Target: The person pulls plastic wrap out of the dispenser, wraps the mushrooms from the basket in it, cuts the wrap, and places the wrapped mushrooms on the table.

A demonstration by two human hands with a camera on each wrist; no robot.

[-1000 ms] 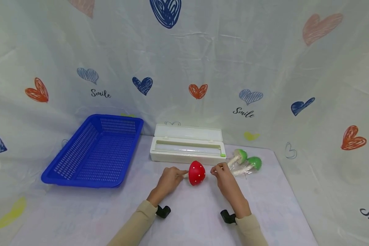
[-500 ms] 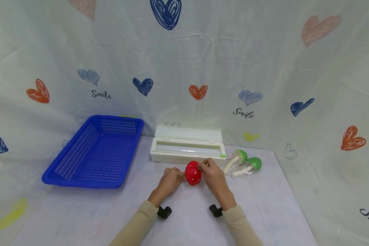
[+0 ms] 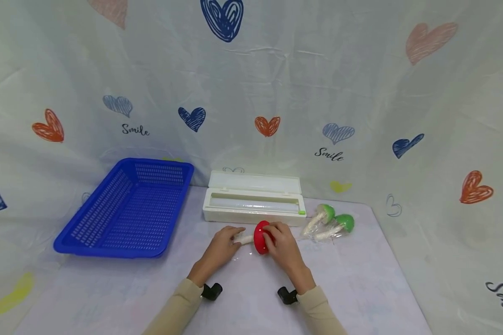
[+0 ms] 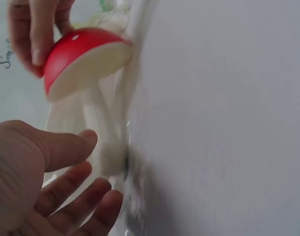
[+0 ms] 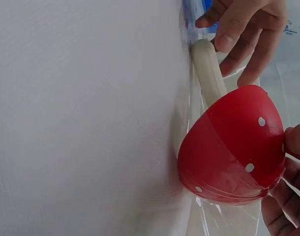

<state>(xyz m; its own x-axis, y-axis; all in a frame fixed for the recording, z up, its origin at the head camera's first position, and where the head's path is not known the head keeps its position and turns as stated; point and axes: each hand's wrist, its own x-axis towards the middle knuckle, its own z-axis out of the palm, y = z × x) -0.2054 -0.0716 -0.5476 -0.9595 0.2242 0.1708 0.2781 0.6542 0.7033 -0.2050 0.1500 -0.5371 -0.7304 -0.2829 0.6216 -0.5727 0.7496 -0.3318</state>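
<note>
A toy mushroom with a red, white-dotted cap [image 3: 260, 238] and a pale stem [image 5: 207, 66] lies on its side, stem to the left. My right hand [image 3: 284, 245] grips the cap between thumb and fingers. Clear plastic film [image 5: 228, 184] covers part of the cap, and more film lies under the mushroom. Around the stem's end, my left hand [image 3: 222, 249] has its thumb and fingers spread apart. In the left wrist view, the left thumb [image 4: 73, 147] overlaps the stem while the other fingers lie below it.
Behind the mushroom stands a white film dispenser box [image 3: 253, 216], lid up, with a roll inside. Two green-capped toy mushrooms [image 3: 344, 222] in clear film lie to the right. A blue plastic basket [image 3: 113, 253] sits at the left. A printed curtain [image 3: 234, 83] hangs behind.
My right hand has moved left from beside the green mushrooms onto the red cap. My left fingers have loosened from the stem, and more of the stem shows.
</note>
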